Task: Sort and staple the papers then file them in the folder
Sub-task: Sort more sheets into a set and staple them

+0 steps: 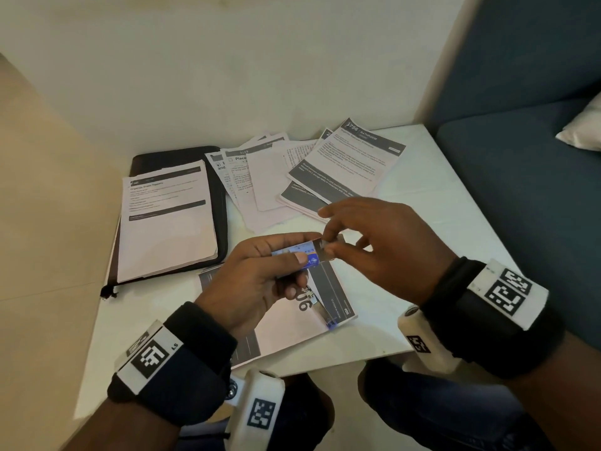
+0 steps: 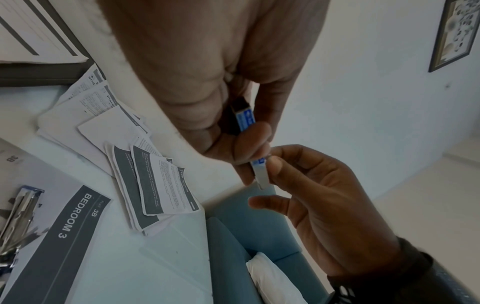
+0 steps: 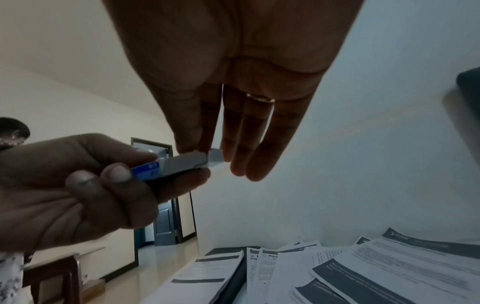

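My left hand grips a small blue staple box, held above the table. My right hand pinches a grey insert that sticks out of the box's end; I cannot tell whether it is a tray or staples. The left wrist view shows the staple box and grey insert edge-on. A silver stapler lies open on a "BEDROOM 3" sheet. The black folder lies at the left with a paper stack on it. Loose papers are spread behind my hands.
The white table stands in a wall corner. A blue sofa with a white cushion runs along its right side. More printed sheets overlap at the back right. Another person is far off in the room.
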Demonstrator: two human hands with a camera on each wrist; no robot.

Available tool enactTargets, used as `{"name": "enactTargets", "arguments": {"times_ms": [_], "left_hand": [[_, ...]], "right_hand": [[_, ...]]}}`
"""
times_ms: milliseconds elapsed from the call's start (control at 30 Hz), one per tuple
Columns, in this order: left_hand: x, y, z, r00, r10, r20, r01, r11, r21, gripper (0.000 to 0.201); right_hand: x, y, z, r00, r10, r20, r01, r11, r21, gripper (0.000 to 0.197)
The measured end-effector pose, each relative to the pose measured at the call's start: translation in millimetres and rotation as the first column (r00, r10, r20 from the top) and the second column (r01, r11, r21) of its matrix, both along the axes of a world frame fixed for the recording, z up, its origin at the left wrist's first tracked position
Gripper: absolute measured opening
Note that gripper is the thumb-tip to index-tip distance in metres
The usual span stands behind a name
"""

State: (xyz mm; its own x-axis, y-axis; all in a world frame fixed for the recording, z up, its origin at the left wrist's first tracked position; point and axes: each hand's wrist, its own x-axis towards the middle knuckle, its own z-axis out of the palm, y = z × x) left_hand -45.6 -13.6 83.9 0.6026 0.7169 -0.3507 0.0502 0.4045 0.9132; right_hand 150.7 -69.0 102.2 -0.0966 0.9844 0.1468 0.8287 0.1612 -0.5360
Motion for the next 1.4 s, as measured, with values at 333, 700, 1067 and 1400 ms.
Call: {"name": "enactTargets", "arguments": {"times_ms": [333,700,1067,1400], "left_hand": [[-0.4,-0.9,1.6,0.999,-0.005,0.039,0.007,0.999,-0.039,0.032],[-1.1,-1.9,4.9,0.995,-0.004,0.098,0.011,0.998,-0.065,0.034],[2.6,-5.8,0.9,0.995,0.028,0.096,-0.020,0.997,-0.081,0.024],[2.1,-3.8,1.1,0.999,-0.001,0.054,0.004,0.999,-0.044,0.022]], "right_hand": [[3.4,0.9,-2.6,0.978,0.001,-0.208,0.015,0.997,0.074,0.011],[2.2,-1.6,1.0,0.987,0.096,-0.131,-0.070,0.980,0.189,0.014],[-0.9,-0.5,-1.9,0.986,0.148,-0.078,-0.130,0.972,0.197,0.014],[4.2,0.8,2.8,0.977,0.209,-0.033,-0.201,0.964,0.174,0.013]]}}
